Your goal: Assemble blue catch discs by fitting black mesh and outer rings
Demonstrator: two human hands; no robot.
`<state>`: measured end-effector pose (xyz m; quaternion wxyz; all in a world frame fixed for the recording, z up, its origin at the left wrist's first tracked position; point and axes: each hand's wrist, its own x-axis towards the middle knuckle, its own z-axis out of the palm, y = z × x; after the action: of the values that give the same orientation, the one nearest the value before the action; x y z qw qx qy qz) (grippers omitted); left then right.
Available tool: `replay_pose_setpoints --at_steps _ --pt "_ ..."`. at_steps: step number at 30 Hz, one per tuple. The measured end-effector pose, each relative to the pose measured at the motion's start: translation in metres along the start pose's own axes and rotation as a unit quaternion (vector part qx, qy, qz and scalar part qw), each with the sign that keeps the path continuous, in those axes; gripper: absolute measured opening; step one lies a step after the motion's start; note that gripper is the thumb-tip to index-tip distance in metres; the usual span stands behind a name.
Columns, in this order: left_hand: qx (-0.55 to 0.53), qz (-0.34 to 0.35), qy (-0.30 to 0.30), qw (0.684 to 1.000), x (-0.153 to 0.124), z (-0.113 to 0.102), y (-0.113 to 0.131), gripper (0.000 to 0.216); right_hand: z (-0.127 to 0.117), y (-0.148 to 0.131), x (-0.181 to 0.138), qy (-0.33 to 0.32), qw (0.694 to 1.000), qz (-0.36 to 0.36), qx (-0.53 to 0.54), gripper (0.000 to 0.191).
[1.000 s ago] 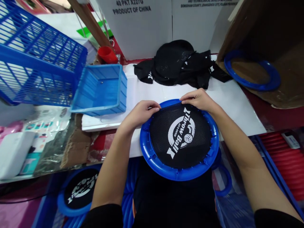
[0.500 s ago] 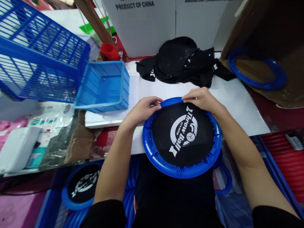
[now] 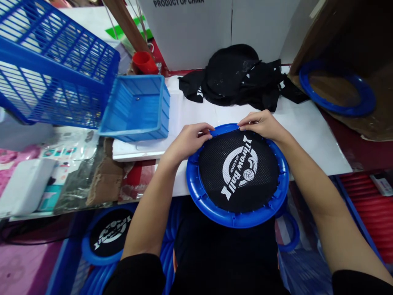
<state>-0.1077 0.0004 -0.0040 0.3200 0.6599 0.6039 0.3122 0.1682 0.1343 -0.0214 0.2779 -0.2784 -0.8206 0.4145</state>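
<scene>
A round black mesh panel (image 3: 211, 176) printed "Throw Ball" lies inside a blue plastic ring (image 3: 211, 212), which rests at the table's front edge against my body. At the ring's far left rim my left hand (image 3: 195, 139) is closed, thumb and fingers pinching the mesh edge and rim. On the far right rim my right hand (image 3: 260, 125) pinches the edge in the same way. Fingertips hide the exact spots they grip. Behind the ring, a heap of black mesh pieces (image 3: 230, 80) lies on the white tabletop (image 3: 211, 114).
At the left stand a blue bin (image 3: 135, 106) and a large blue basket (image 3: 61, 69), with a red cup (image 3: 144, 62) behind. To the right, another blue ring (image 3: 337, 108) leans in a brown carton (image 3: 380, 123). A finished-looking disc (image 3: 107, 235) sits below left.
The view has shifted slightly. Both hands keep their pinch on the ring's far rim, with hardly any movement along it.
</scene>
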Motion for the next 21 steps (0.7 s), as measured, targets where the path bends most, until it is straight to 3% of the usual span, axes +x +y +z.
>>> replay_pose_setpoints --at_steps 3,5,7,9,11,14,18,21 --pt "0.009 0.018 0.002 1.000 0.000 0.001 -0.001 0.021 0.002 0.000 0.000 -0.002 1.000 -0.025 -0.015 0.010" --pt "0.028 0.050 0.020 0.998 0.001 0.001 -0.001 0.018 0.004 -0.001 0.000 0.036 0.997 -0.054 -0.035 0.010" --pt "0.051 0.108 0.044 0.992 0.000 0.001 0.000 0.014 0.004 -0.004 -0.001 0.090 0.990 -0.092 -0.058 0.019" --pt "0.075 0.177 0.041 0.981 -0.002 0.002 0.002 0.013 0.003 -0.009 -0.003 0.098 0.982 -0.137 -0.080 0.026" --pt "0.107 0.231 0.010 0.967 -0.004 0.004 0.002 0.015 0.002 -0.015 -0.006 0.052 0.977 -0.181 -0.102 0.030" --pt "0.175 0.257 -0.026 0.950 -0.008 0.008 0.001 0.019 0.003 -0.020 -0.009 -0.022 0.966 -0.212 -0.145 0.030" --pt "0.222 0.232 -0.046 0.946 -0.010 0.013 0.001 0.031 0.011 -0.019 -0.011 -0.101 0.955 -0.190 -0.205 0.022" --pt "0.207 0.198 -0.059 0.956 -0.009 0.013 0.004 0.027 0.013 -0.018 -0.011 -0.144 0.955 -0.153 -0.208 0.028"
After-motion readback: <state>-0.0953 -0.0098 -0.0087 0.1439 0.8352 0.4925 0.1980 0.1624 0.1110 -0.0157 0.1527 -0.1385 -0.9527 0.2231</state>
